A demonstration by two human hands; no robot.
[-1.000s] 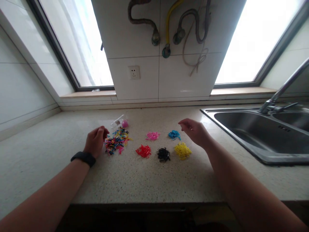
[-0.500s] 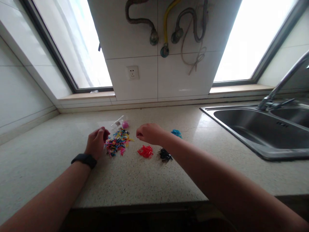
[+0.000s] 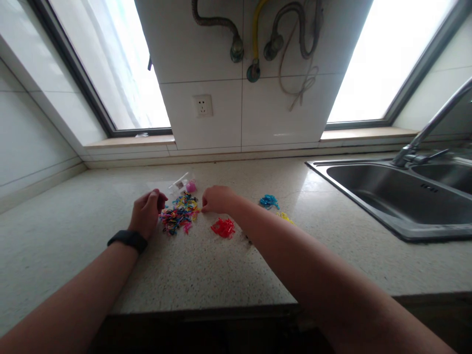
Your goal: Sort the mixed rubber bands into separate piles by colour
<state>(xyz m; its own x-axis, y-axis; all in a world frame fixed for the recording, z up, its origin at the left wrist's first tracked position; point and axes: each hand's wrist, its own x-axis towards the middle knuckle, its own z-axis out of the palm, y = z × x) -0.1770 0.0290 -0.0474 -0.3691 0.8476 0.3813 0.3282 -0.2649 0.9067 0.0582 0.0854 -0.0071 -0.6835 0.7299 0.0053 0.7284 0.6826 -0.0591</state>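
Observation:
A mixed pile of small, thin, many-coloured pieces [image 3: 179, 215], perhaps little bands or clips, lies on the counter. My left hand [image 3: 147, 209], with a black band on its wrist, rests at the pile's left edge, fingers curled; whatever they hold is hidden. At the right edge, my right hand [image 3: 217, 199] has its fingertips pinched down by a few yellow pieces; I cannot make out what is between them. Just below this hand sits a red heap [image 3: 223, 227]. Beyond its forearm are a blue heap [image 3: 269, 201] and a partly covered yellow heap [image 3: 285, 217].
Behind the pile lie a clear plastic packet [image 3: 180, 184] and a pink round item [image 3: 191, 186]. A steel sink [image 3: 354, 196] with a faucet [image 3: 409, 152] is set in the right of the speckled counter [image 3: 177, 275]. Pipes and a wall socket [image 3: 203, 105] are on the tiled wall.
My right hand has moved left and down to the mixed pile's edge. Its forearm now covers most of the black heap and uncovers the blue and yellow ones. My left hand stays by the pile.

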